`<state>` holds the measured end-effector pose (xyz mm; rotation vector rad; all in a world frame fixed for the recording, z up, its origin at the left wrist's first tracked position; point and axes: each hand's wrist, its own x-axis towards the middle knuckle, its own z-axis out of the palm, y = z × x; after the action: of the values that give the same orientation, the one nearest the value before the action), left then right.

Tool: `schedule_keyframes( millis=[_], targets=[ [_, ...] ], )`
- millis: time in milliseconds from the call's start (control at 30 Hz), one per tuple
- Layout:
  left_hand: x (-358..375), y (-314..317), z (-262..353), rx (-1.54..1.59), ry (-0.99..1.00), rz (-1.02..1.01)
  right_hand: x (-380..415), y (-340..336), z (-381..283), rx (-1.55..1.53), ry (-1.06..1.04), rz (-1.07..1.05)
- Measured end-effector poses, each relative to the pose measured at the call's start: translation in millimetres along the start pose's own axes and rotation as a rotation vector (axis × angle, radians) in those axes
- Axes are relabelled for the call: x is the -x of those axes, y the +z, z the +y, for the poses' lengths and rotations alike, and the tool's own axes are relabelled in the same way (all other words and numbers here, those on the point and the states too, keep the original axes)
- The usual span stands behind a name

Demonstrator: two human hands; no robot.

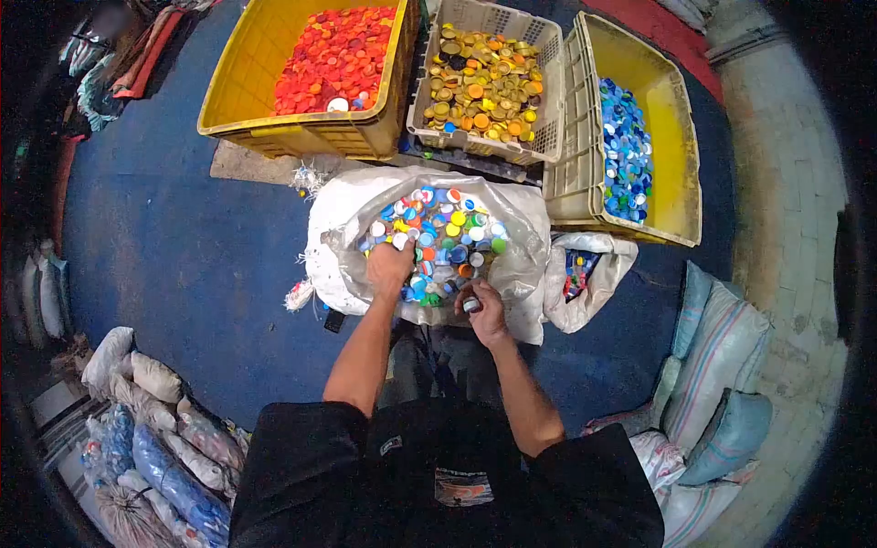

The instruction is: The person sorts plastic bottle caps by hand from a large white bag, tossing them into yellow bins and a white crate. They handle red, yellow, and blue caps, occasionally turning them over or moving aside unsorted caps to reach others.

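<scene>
An open white sack lies in front of me, full of mixed bottle caps in blue, white, yellow, orange and green. My left hand reaches into the left side of the pile, its fingers closed at a white bottle cap. Over the sack's near right edge, my right hand has its fingers curled round a whitish bottle cap. Part of that cap is hidden by the fingers.
Beyond the sack stand a yellow crate of red caps, a pale crate of yellow caps and a yellow crate of blue caps. A smaller sack sits at right. Filled bags flank both sides.
</scene>
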<state>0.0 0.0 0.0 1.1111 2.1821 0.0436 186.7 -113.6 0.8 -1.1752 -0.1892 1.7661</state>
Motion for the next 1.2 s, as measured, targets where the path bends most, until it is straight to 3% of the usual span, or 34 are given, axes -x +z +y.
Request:
schedule_keyframes(
  millis=[67, 200, 333, 467, 567, 867, 1067, 1200],
  targets=[
    [-2, -3, -8, 0.021, 0.01, -0.032, -1, 8, -1, -0.005, 0.008, -0.011],
    [7, -5, -25, 0.553, 0.063, -0.055, -21, 19, -4, 0.278, -0.124, 0.056],
    [21, -21, -55, 1.349, -0.216, -0.513, -48, 45, -2, 0.743, -0.173, 0.132],
    [36, -27, -75, 1.761, -0.184, -0.6, -67, 80, -11, 1.406, -0.396, 0.025],
    [42, -27, -89, 1.809, -0.161, -0.622, -82, 98, -9, 1.682, -0.46, -0.041],
    [45, -32, -107, 1.567, -0.188, -0.558, -110, 113, 0, 1.941, -0.461, -0.16],
    [41, -34, -102, 1.618, -0.206, -0.607, -117, 106, 4, 1.935, -0.465, -0.195],
    [44, -36, -93, 1.61, -0.206, -0.58, -108, 107, -7, 1.755, -0.468, -0.123]
  ],
)
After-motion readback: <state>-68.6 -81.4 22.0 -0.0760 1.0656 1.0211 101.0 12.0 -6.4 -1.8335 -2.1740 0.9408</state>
